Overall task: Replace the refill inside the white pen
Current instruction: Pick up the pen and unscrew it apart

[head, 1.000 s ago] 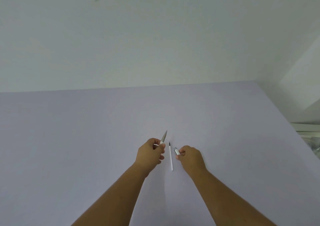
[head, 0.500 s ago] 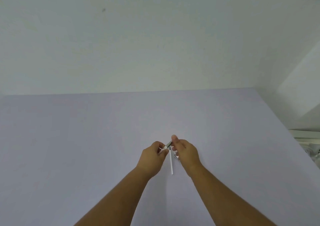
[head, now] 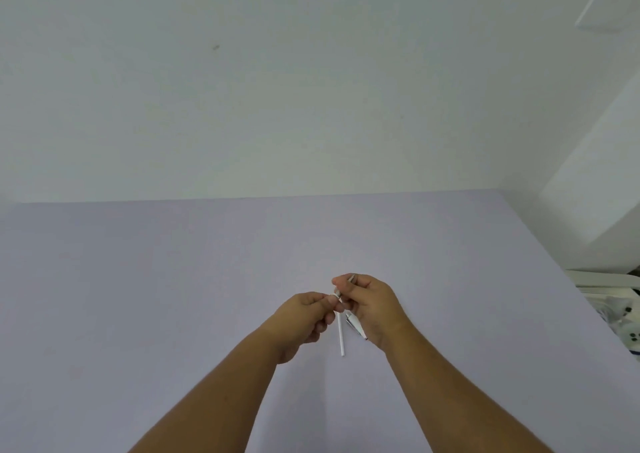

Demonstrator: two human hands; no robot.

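Under my hands the desk [head: 173,296] is plain pale lilac. Between them lies a white refill [head: 341,334], beside it a white-and-silver pen part [head: 354,324].

no readable text, label or number on anything in view

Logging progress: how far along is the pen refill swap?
Done: pen is apart; a refill and the clip-end barrel lie on the table. In hand: left hand and right hand work the tip section. Left: insert refill, rejoin halves.
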